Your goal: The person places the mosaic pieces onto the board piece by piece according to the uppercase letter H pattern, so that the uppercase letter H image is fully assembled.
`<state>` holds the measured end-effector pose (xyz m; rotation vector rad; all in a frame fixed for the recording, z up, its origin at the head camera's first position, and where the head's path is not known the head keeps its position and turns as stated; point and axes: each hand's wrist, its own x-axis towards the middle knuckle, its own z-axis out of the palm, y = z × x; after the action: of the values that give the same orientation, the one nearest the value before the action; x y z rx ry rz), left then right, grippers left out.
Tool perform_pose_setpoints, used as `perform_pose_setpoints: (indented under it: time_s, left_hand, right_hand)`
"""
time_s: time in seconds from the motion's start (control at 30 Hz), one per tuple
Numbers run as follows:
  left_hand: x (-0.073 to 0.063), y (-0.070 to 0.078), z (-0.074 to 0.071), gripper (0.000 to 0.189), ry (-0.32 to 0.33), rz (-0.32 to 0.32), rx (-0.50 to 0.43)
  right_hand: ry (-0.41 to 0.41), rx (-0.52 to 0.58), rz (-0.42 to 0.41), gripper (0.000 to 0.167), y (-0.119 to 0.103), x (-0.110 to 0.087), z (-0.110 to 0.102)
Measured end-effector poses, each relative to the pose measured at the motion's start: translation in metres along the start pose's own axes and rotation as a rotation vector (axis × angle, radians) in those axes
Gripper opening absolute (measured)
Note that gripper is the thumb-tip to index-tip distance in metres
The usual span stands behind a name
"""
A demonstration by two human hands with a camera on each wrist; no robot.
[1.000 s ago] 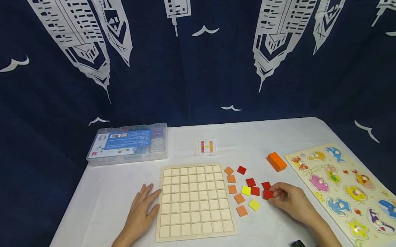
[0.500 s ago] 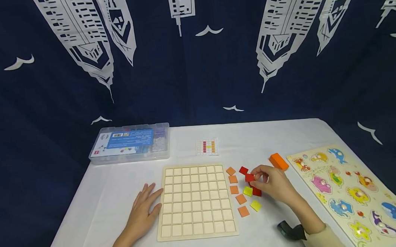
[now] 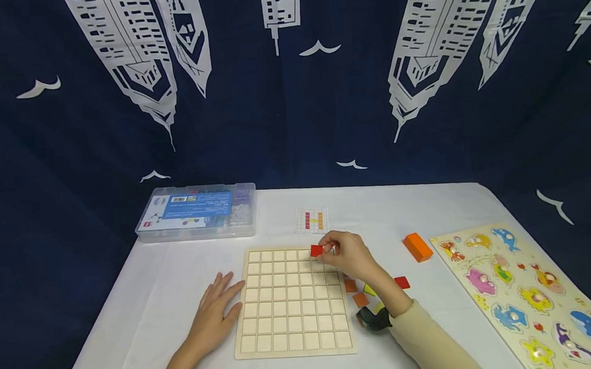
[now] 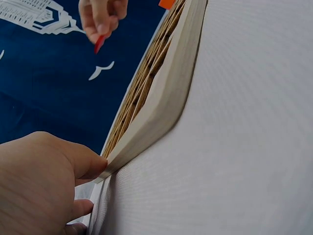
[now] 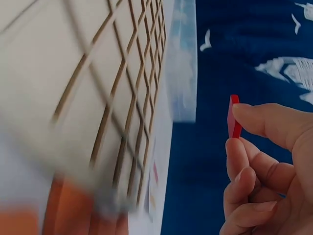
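Observation:
Between thumb and fingers my right hand (image 3: 348, 255) pinches a red square tile (image 3: 316, 251), held above the top right part of the wooden grid board (image 3: 243, 343). In the right wrist view the red tile (image 5: 234, 116) is seen edge-on, apart from the board. My left hand (image 3: 214, 312) lies beside the board's left edge with its fingers extended; in the left wrist view a fingertip of the left hand (image 4: 44, 181) touches the board's edge (image 4: 161, 107). Orange tiles (image 3: 360, 300), yellow tiles (image 3: 369, 290) and a red tile (image 3: 402, 282) lie right of the board, partly hidden by the right arm.
A small card with a coloured grid pattern (image 3: 311, 221) lies behind the board. At the back left is a clear plastic case (image 3: 196, 213). An orange block (image 3: 417, 248) and an animal puzzle board (image 3: 527, 295) are on the right side of the white table (image 3: 112, 328).
My right hand has picked up a red tile from the loose tiles and carried it left, over the board's top right. The left hand stays at the board's left edge.

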<state>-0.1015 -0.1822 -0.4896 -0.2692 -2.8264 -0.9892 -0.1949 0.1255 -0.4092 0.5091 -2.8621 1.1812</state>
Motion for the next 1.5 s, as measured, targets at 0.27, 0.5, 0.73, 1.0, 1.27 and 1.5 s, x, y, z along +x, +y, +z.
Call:
perform_pose_setpoints:
  time_s: [0.27, 0.5, 0.73, 1.0, 1.27, 1.5]
  left_hand:
    - [-0.002, 0.0, -0.001, 0.045, 0.004, 0.0, -0.003]
    - [-0.002, -0.001, 0.0, 0.044, 0.009, 0.002, 0.01]
    - [-0.001, -0.001, 0.0, 0.044, 0.01, -0.001, 0.006]
    - [-0.002, -0.001, -0.001, 0.044, 0.006, 0.002, 0.004]
    - [-0.001, 0.0, -0.001, 0.044, 0.003, 0.001, -0.004]
    - [-0.001, 0.001, -0.002, 0.044, 0.004, 0.0, -0.003]
  right_hand:
    - [-0.088, 0.036, -0.007, 0.018, -0.026, 0.021, 0.037]
    - [-0.121, 0.035, -0.028, 0.019, -0.032, 0.03, 0.057]
    - [-0.153, 0.011, -0.021, 0.017, -0.032, 0.033, 0.069]
    - [-0.194, -0.036, -0.035, 0.014, -0.028, 0.033, 0.073]
    - [-0.194, -0.029, -0.052, 0.013, -0.027, 0.032, 0.073]
    - [-0.19, 0.008, -0.075, 0.016, -0.026, 0.033, 0.074]
